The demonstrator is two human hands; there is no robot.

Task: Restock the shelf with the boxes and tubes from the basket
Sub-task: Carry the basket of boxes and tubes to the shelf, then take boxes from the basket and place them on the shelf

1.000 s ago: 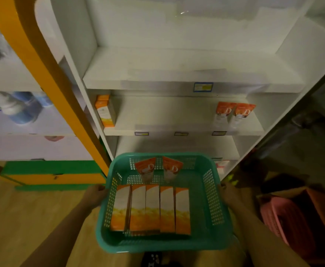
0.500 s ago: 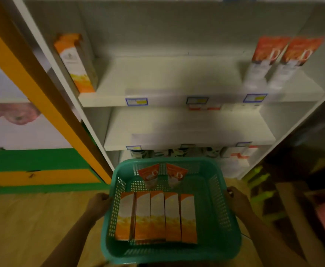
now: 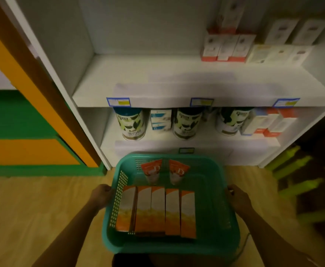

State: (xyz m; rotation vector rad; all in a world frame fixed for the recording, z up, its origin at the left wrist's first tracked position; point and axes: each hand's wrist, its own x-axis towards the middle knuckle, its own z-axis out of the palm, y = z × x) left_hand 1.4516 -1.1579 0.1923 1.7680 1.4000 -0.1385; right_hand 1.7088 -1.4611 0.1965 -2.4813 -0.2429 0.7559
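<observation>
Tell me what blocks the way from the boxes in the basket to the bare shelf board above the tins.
Nothing visible does. The orange boxes lie uncovered in the green basket; the shelf board is bare on its left and middle.

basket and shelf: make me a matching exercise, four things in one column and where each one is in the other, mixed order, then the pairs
Things:
1. boxes
2. tubes
3. cans
4. left hand

Places:
A. on the lowest shelf, standing in a row
B. gripping the basket's left rim
C. lying side by side in the near part of the basket
D. at the far end of the basket, nearest the shelf

Pairs: 1-C, 2-D, 3-A, 4-B
</observation>
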